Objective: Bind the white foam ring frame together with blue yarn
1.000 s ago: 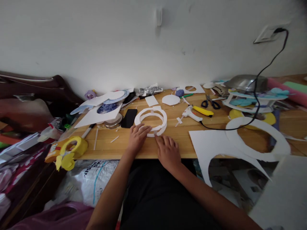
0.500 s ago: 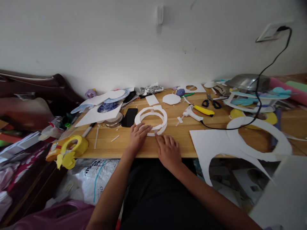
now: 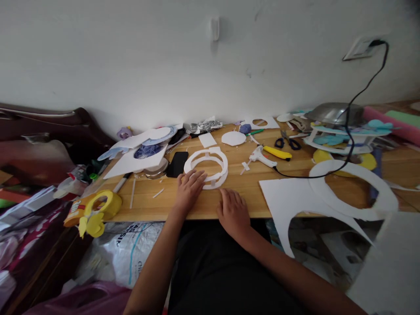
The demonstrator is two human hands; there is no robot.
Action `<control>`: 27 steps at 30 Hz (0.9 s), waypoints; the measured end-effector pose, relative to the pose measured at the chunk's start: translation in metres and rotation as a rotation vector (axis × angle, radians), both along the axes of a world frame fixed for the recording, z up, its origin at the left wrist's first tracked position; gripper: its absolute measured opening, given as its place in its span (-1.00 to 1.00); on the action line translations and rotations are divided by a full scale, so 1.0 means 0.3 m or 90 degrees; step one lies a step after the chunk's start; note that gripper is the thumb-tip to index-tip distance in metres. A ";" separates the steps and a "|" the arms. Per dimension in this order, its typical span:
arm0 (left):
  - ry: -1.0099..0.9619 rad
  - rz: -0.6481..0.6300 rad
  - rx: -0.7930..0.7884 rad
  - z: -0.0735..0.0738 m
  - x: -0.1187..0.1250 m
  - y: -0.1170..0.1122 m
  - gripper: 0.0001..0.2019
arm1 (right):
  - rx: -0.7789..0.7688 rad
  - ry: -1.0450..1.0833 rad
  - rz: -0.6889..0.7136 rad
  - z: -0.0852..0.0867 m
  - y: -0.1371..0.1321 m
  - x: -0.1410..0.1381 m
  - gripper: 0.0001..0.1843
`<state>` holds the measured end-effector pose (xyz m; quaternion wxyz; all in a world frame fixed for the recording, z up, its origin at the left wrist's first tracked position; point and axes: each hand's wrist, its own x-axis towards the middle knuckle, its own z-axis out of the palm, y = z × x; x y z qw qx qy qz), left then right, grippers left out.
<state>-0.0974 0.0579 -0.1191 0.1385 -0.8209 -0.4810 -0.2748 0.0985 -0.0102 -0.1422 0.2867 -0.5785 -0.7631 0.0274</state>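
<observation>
A white ring frame (image 3: 223, 162), made of two stacked foam-board-like rings joined by small spacers, lies on the wooden table in front of me. The stretched fingers of my left hand (image 3: 189, 191) rest on its front left rim. Just to the right and nearer the table edge, my right hand (image 3: 233, 212) lies on the wood, apart from the ring, with loosely bent fingers and nothing visible in it. Behind my left hand is a black phone (image 3: 177, 164). A white glue gun (image 3: 262, 156) lies right of the ring, beside a small white strip piece (image 3: 245, 166).
A yellow cutter (image 3: 277, 152) and dark scissors (image 3: 287, 141) lie behind the glue gun. Its black cord (image 3: 350, 131) runs up to the wall socket. Cut white board (image 3: 278, 197) overhangs the front edge at right. Yellow tape-like rolls (image 3: 111, 205) stand at the left corner.
My right hand has drawn back from the front of the ring and its fingers no longer touch it. My left hand stays on the rim. The view has shifted slightly.
</observation>
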 end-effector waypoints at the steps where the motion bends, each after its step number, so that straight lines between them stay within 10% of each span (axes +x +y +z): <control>1: -0.002 0.006 0.011 0.002 -0.003 -0.006 -0.69 | 0.005 0.005 0.005 0.006 -0.021 0.001 -0.51; 10: -0.137 0.154 0.012 -0.042 -0.049 -0.135 -0.83 | 0.000 0.059 0.124 0.211 -0.220 0.163 -0.59; 22: -0.098 0.164 -0.132 -0.042 -0.038 -0.163 -0.79 | -0.007 -0.106 0.182 0.282 0.185 0.297 -0.71; 27: -0.073 0.159 -0.152 -0.038 -0.033 -0.163 -0.69 | -0.030 -0.098 0.159 0.229 0.241 0.281 -0.80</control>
